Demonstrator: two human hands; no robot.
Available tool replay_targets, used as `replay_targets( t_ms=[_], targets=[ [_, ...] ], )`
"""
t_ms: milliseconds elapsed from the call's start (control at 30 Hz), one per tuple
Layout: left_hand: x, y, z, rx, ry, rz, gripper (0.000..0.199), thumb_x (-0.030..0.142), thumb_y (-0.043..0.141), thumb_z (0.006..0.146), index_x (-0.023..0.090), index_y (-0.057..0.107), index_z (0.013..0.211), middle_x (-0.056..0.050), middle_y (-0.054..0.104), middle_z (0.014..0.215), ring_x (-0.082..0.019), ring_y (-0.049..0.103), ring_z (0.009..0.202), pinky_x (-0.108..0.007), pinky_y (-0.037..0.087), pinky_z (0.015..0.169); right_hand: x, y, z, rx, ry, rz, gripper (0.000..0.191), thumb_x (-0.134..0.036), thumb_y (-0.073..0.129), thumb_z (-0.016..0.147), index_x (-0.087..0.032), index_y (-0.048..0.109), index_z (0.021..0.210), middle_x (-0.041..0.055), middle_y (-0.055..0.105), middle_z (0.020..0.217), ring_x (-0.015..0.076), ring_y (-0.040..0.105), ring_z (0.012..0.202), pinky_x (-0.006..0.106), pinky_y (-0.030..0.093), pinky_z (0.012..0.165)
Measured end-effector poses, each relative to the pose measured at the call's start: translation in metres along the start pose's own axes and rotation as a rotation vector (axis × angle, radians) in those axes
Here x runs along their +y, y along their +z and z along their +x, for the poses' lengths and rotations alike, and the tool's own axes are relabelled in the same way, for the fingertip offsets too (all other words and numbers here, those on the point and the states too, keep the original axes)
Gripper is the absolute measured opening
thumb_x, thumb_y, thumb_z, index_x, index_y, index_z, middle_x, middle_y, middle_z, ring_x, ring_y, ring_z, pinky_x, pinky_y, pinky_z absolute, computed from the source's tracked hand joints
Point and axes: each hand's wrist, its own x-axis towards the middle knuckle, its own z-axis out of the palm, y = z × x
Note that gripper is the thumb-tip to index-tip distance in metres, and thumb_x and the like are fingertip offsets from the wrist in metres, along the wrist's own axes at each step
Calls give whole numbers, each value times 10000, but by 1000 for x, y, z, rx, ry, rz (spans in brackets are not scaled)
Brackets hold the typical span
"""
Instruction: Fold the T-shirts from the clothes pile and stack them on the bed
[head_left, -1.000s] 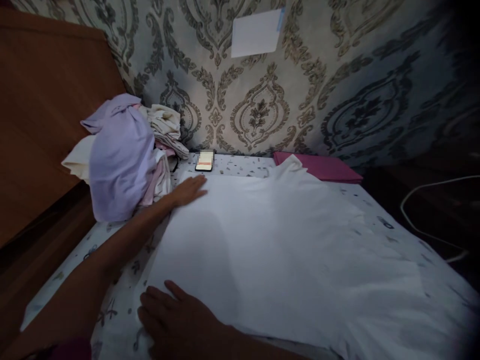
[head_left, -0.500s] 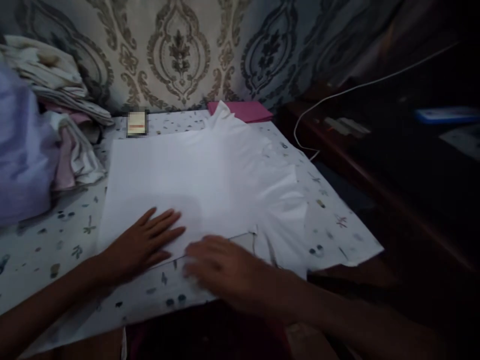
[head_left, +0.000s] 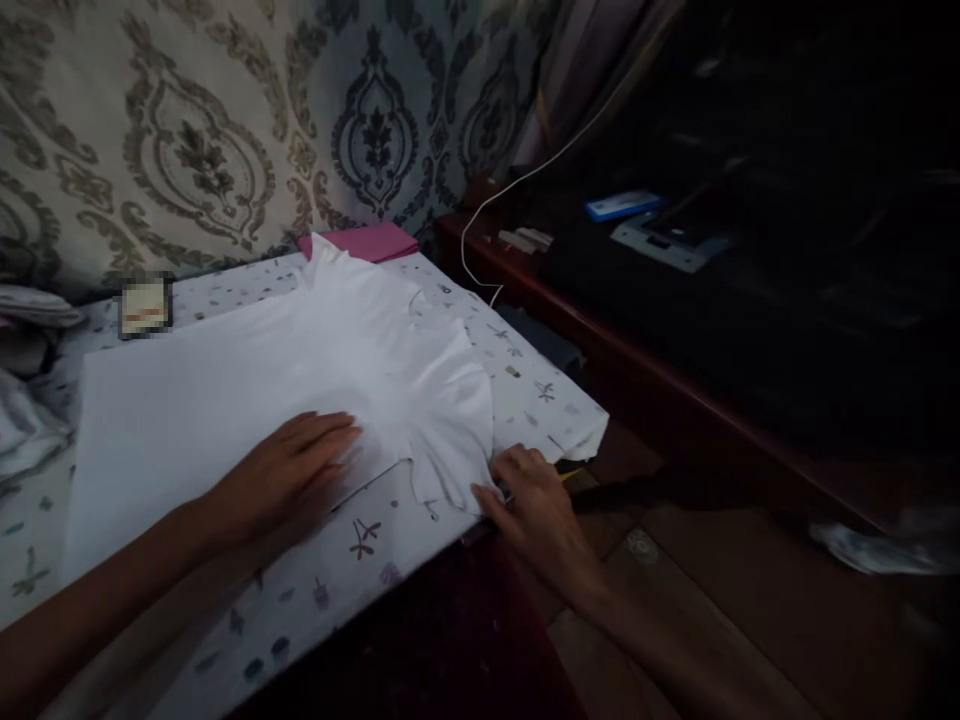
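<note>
The white garment [head_left: 180,390] is lying on the patterned sheet [head_left: 330,560], crumpling toward the right edge. The right hand [head_left: 536,520], earlier beside the left, is now curling its fingers at the hem, pinching unclear; the left hand [head_left: 289,470] is lying over the garment, fingers close together.

From the wearer's head, a single camera looked forward and down at close range over the left hand [head_left: 304,458] and right hand [head_left: 534,512], facing across a printed cloth [head_left: 334,560] toward a patterned wall [head_left: 202,150].
</note>
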Motion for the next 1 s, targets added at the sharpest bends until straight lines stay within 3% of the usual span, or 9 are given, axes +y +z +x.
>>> replay_targets(
  t_ms=[67, 133, 233, 433, 567, 667, 800, 900, 1000],
  targets=[
    [3, 10, 55, -107, 41, -6, 483, 427, 285, 1064, 247, 434, 1487, -51, 488, 1553, -214, 468, 1412, -443, 324, 1225, -6, -5, 0, -22, 40, 111, 207, -274, 521, 916, -222, 482, 719, 35, 579, 770, 204, 557, 744, 338, 441, 701],
    [2, 21, 100, -175, -2, -20, 524, 419, 244, 1068, 200, 376, 1526, -74, 396, 1612, -203, 358, 1487, -423, 258, 1251, -9, -8, 0, -50, 124, 262, 220, -277, 514, 894, -225, 443, 692, 2, 529, 697, 168, 506, 655, 299, 402, 633],
    [-2, 39, 146, -264, -68, -24, 564, 429, 259, 1065, 153, 322, 1552, -101, 271, 1663, -208, 219, 1545, -418, 188, 1267, -9, -9, 0, -98, 268, 524, 257, -365, 515, 892, -226, 441, 689, -29, 454, 653, 139, 429, 607, 265, 357, 578],
    [14, 70, 190, -278, 53, -10, 555, 477, 253, 1061, 236, 318, 1557, -66, 209, 1684, -194, 135, 1564, -436, 105, 1274, -8, -12, 9, -95, 385, 952, 412, -518, 614, 831, -226, 397, 640, -40, 369, 645, 124, 359, 623, 255, 347, 579],
    [27, 75, 211, -284, 105, -34, 577, 509, 287, 1049, 221, 333, 1546, -74, 207, 1687, -191, 131, 1566, -424, 109, 1274, -6, -13, 13, -115, 409, 1034, 445, -558, 635, 826, -223, 407, 642, -43, 361, 641, 119, 346, 614, 256, 341, 570],
    [29, 73, 216, -288, 110, -95, 587, 515, 299, 1045, 212, 330, 1547, -80, 219, 1684, -187, 129, 1566, -425, 110, 1276, -2, -13, 12, -175, 339, 948, 447, -541, 598, 850, -225, 382, 620, -43, 370, 614, 120, 370, 594, 260, 341, 559],
    [23, 63, 195, -222, 53, -217, 590, 511, 243, 1053, 217, 282, 1564, -74, 266, 1670, -161, 180, 1554, -388, 184, 1265, 6, -24, 24, -165, 224, 579, 420, -503, 527, 914, -217, 443, 619, -31, 445, 571, 128, 423, 558, 267, 338, 547],
    [15, 54, 161, -137, -50, -186, 584, 507, 209, 1057, 202, 332, 1539, -85, 303, 1655, -172, 230, 1541, -389, 203, 1264, 12, -31, 60, -38, 67, 386, 357, -448, 462, 970, -216, 519, 705, -1, 539, 658, 150, 504, 616, 277, 402, 602],
    [5, 47, 114, -102, -154, -99, 584, 522, 226, 1053, 202, 353, 1526, -93, 306, 1652, -198, 242, 1539, -447, 200, 1268, 25, -23, 112, 19, -58, 209, 197, -326, 467, 950, -195, 613, 935, 94, 640, 972, 218, 607, 866, 339, 482, 792]
  ],
)
